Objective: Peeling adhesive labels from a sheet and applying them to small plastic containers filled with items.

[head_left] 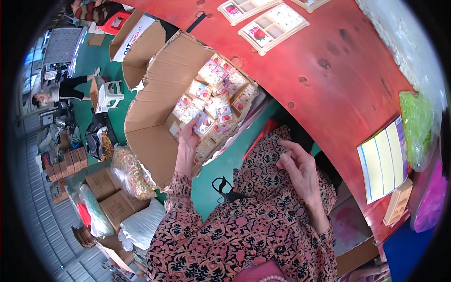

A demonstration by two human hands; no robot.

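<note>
My left hand (188,136) reaches into a large open cardboard box (155,89) on my left. Its fingers close on the edge of a small compartment tray (203,125) with a strawberry picture and white pieces. Many similar filled trays (221,80) lie piled loosely in that box, some tilted. My right hand (299,165) hovers above my lap beside the red table (305,89). Its fingers are loosely bent and apart, with nothing visible between them. On the table's far part lies another filled tray (274,28), with more trays beside it at the upper edge.
A yellow sheet with blue lines (383,160), an empty beige tray (398,202) and a green plastic bag (417,127) lie at the table's right. Clear plastic with white pieces (399,42) is beyond. Cartons (120,211), filled bags (131,174) and a white stool (110,96) stand left.
</note>
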